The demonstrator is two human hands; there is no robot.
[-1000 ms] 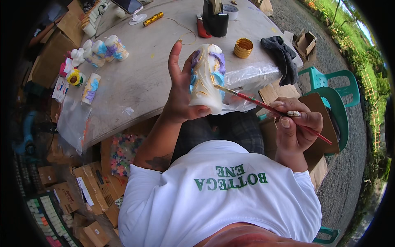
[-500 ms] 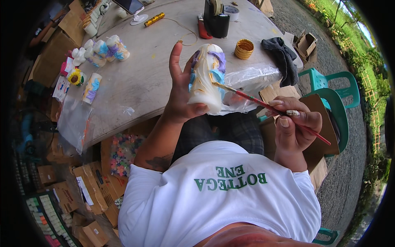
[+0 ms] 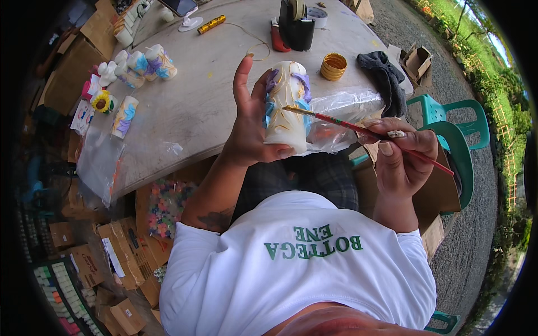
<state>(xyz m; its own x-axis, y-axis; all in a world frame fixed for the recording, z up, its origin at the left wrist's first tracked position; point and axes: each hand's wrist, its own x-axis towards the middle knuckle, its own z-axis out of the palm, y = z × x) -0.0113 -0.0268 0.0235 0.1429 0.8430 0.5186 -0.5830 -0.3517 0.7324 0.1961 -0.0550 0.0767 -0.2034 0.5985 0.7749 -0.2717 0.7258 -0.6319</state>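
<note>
My left hand (image 3: 246, 123) grips a white pillar candle (image 3: 287, 126) with raised purple and blue flowers and gold lines; the thumb lies across its base and one finger sticks up. Pinched between the fingers of my right hand (image 3: 403, 154) is a red-handled paintbrush (image 3: 350, 126). Its gold-tinted tip rests at or just over the candle's front; whether it touches, I cannot tell. Beyond the candle to the right stands a small gold ribbed cup (image 3: 333, 66). Clear plastic (image 3: 347, 106) lies on the table behind the brush.
Similar decorated candles (image 3: 151, 64) stand at the table's left, with another one (image 3: 124, 116) nearer and a sunflower ornament (image 3: 103, 101). A black tape dispenser (image 3: 296, 31) is at the back, a dark cloth (image 3: 384, 78) at the right edge. Green chairs (image 3: 454, 123) and cardboard boxes (image 3: 120, 255) flank me.
The candle has turned in my left hand, showing a different stretch of gold lines. The brush tip has shifted left and slightly up, onto the candle's front.
</note>
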